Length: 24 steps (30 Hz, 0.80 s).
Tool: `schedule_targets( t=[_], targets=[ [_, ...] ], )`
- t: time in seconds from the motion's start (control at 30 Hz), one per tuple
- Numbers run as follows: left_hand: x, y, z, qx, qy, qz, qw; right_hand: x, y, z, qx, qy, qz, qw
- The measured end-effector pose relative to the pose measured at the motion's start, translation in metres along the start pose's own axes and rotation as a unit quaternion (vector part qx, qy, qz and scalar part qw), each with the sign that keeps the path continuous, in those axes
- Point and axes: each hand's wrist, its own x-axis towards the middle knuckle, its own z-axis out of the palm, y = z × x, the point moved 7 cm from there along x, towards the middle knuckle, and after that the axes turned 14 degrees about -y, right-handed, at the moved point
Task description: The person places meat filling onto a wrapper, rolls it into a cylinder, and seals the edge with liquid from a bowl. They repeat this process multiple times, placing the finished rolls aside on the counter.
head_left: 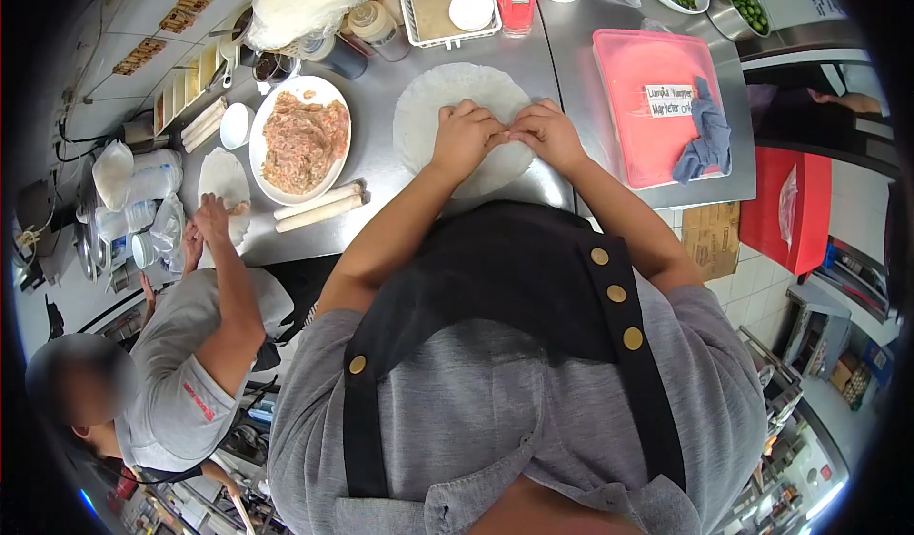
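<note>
Pale, thin round lumpia wrappers [419, 116] lie on the steel counter in front of me, apparently stacked. Over their right part, my left hand [466, 137] and my right hand [549, 135] meet, fingertips pinched together at the wrapper. Both hands are closed on it; the exact edge between the fingers is too small to make out. Left of the wrappers stands a white oval plate of minced meat filling [303, 140]. Rolled lumpia [319, 207] rest on the counter just below that plate.
At the left, a co-worker's hands [211, 219] work over another wrapper [224, 175]. A pink-lidded container [657, 69] with a blue cloth [706, 135] on it stands at the right. A white basket [411, 21], bottles [376, 29] and a red dispenser [514, 7] line the back.
</note>
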Motion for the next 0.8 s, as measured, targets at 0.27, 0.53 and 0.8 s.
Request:
schedule_targets(
  t=[0.27, 0.53, 0.8],
  targets=[
    [0.006, 0.013, -0.016, 0.021, 0.032, -0.030, 0.999, -0.002, -0.001, -0.013, -0.010, 0.013, 0.053, 0.998],
    [0.005, 0.012, -0.019, -0.028, 0.006, -0.070, 0.997, -0.009, -0.003, -0.022, 0.034, -0.016, 0.093, 0.995],
    [0.005, 0.011, -0.006, -0.044, 0.045, -0.018, 0.998, 0.000, 0.006, -0.013, 0.085, -0.009, 0.059, 0.995]
  ],
)
